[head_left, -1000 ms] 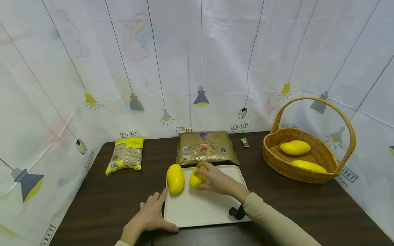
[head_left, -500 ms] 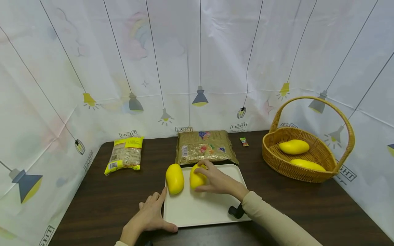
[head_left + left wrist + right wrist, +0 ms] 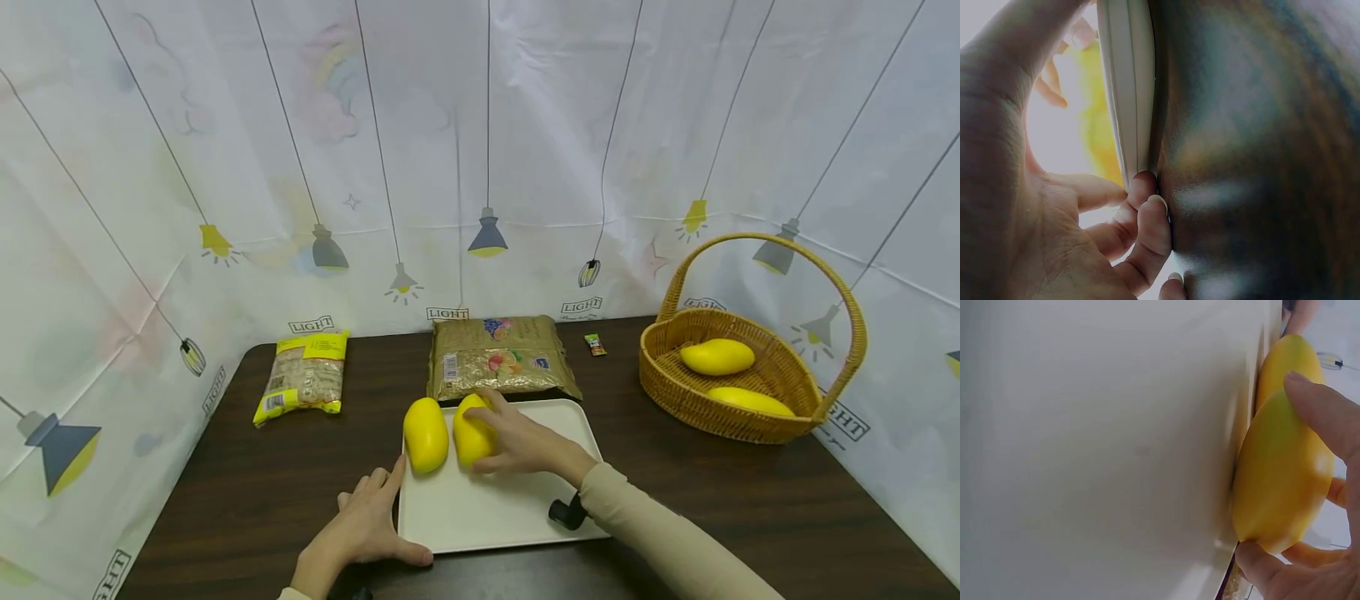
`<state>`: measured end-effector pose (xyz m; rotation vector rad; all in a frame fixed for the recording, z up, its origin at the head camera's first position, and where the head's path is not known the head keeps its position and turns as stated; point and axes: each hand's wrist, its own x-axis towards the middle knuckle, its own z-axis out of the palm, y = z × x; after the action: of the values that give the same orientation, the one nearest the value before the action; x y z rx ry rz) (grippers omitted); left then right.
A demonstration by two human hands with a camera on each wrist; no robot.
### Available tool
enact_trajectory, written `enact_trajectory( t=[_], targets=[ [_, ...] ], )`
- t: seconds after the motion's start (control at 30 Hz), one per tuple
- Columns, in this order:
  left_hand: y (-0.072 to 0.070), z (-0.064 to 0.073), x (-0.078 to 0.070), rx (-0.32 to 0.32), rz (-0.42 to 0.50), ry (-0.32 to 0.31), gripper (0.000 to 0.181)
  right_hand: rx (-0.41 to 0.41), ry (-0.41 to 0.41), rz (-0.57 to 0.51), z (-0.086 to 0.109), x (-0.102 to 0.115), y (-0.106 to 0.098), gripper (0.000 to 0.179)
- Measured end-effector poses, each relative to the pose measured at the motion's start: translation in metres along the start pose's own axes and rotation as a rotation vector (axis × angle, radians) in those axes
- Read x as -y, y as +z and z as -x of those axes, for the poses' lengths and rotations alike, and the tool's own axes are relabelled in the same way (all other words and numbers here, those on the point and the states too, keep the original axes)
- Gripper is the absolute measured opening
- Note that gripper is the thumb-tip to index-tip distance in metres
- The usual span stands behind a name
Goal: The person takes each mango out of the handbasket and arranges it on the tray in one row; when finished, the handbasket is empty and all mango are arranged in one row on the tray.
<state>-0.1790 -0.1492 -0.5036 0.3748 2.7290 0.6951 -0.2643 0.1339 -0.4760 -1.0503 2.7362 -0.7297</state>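
A white tray (image 3: 517,517) lies on the dark wooden table (image 3: 262,483). Two yellow mangoes lie on its far left part. My right hand (image 3: 517,442) grips the right mango (image 3: 468,435), fingers and thumb curled round it; the wrist view shows that mango (image 3: 1282,475) resting on the tray (image 3: 1097,450) beside the other mango (image 3: 1285,359). The left mango (image 3: 425,433) lies free at the tray's left edge. My left hand (image 3: 367,525) rests on the table and holds the tray's left rim (image 3: 1127,94), thumb on the front corner, fingers against its edge.
A wicker basket (image 3: 738,417) with a tall handle stands at the right, two more mangoes (image 3: 716,356) inside. Behind the tray lie a gold packet (image 3: 498,358) and a yellow-edged packet (image 3: 306,387). A small wrapper (image 3: 596,344) lies near the curtain backdrop.
My right hand has slid its mango leftwards across the tray until it lies close beside the other mango. The left hand has stayed on the tray's rim.
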Motion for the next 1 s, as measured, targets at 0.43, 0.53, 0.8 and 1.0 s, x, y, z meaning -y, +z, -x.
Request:
enact_trajectory(
  t=[0.43,0.53,0.8,1.0],
  targets=[
    [-0.001,0.001,0.0,0.001,0.01,0.009,0.144,-0.023,-0.015,0.018,-0.012,0.0,0.009,0.082],
    [0.0,0.001,0.0,-0.003,0.013,0.007,0.144,-0.021,-0.01,0.004,-0.013,0.0,0.01,0.084],
    [0.001,0.0,0.002,-0.001,0.006,-0.007,0.144,-0.013,-0.004,-0.007,-0.011,0.001,0.009,0.089],
    [0.001,0.0,0.002,-0.001,0.01,-0.007,0.144,-0.01,-0.008,0.009,-0.01,-0.001,0.009,0.092]
  ],
)
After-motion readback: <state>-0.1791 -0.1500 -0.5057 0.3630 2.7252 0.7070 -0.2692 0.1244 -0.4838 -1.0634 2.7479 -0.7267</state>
